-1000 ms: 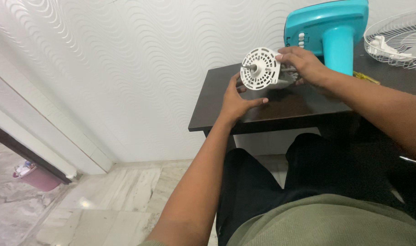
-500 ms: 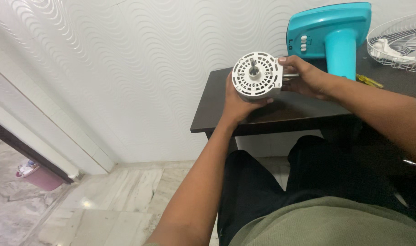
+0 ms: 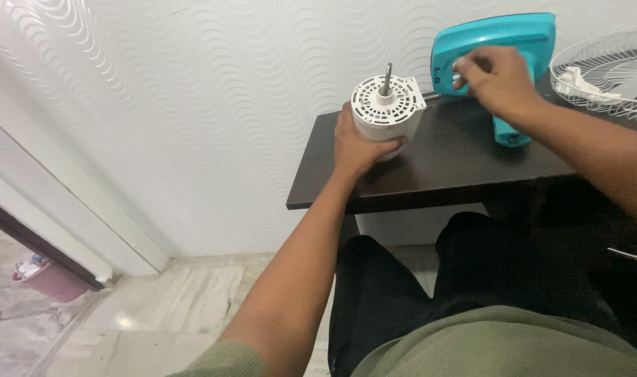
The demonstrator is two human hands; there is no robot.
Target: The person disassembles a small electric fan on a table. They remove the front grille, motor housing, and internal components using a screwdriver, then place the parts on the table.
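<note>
A seated person works at a dark table (image 3: 430, 174) set against a white wavy-patterned wall (image 3: 193, 105). The left hand (image 3: 357, 143) is wrapped around the side of a white fan motor (image 3: 387, 112), holding it upright at the table's near-left corner, its slotted round face up and its metal shaft (image 3: 387, 77) pointing upward. The right hand (image 3: 496, 77) is off the motor and hangs in front of the turquoise fan stand (image 3: 503, 49), fingers loosely curled; motion blur leaves it unclear whether it grips anything. A white wire fan guard (image 3: 604, 66) lies at the table's far right, well apart from the motor. Judged from this arrangement, the step in hand is steadying the motor with one hand while the other goes to the stand. The following move would call for a firm left-hand hold that keeps the shaft vertical, and a free right hand
</note>
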